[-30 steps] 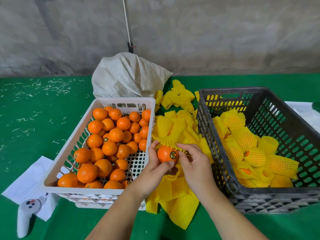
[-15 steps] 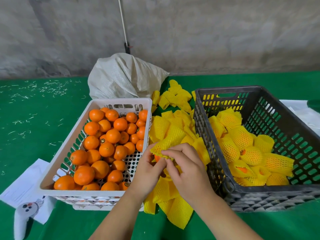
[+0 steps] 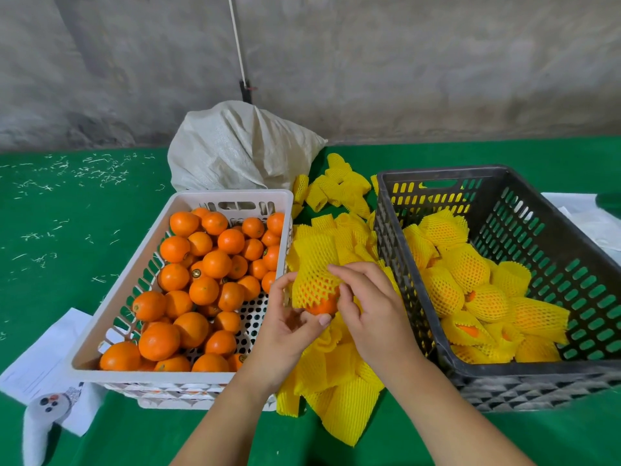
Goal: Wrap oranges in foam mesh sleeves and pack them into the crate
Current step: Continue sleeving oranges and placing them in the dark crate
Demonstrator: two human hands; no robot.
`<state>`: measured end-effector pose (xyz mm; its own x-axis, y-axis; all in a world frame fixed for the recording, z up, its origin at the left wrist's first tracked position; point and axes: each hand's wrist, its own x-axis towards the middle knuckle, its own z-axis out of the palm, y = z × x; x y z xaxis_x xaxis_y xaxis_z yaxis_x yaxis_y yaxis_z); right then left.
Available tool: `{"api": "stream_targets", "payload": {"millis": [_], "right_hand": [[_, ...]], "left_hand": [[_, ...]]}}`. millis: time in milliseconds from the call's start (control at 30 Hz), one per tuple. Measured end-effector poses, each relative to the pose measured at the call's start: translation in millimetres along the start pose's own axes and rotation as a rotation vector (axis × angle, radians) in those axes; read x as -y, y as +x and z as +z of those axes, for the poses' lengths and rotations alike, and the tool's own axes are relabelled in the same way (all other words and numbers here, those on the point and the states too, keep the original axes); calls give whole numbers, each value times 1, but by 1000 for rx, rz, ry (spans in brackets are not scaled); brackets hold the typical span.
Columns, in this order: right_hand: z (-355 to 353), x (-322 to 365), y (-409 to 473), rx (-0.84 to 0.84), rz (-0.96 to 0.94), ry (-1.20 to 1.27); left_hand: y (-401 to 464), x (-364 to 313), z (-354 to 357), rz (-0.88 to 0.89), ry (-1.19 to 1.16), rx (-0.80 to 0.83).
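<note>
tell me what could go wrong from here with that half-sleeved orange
The foam mesh sleeve covers only the upper part of the orange; its bare bottom could slip out past the left hand.

The right hand tugs the mesh, which might tear or bunch.

A dropped orange could disappear among the loose sleeves.

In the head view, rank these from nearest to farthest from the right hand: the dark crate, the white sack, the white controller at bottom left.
1. Dark crate: its near wall is just right of the right hand.
2. White sack: behind the white basket, up and left of the hand.
3. White controller: far bottom left, on the green cloth by the papers.
</note>
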<state>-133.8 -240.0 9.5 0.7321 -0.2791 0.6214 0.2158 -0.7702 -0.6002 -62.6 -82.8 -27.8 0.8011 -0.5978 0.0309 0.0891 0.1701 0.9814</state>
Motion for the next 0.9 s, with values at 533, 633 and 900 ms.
{"api": "stream_targets", "payload": {"millis": [533, 633, 900], "right_hand": [[20, 20, -8, 112, 160, 68], [12, 17, -1, 164, 141, 100], [6, 5, -4, 264, 40, 150]], "left_hand": [[1, 5, -9, 67, -57, -206], [-3, 4, -8, 69, 37, -89], [-2, -2, -7, -33, -12, -35]]}}
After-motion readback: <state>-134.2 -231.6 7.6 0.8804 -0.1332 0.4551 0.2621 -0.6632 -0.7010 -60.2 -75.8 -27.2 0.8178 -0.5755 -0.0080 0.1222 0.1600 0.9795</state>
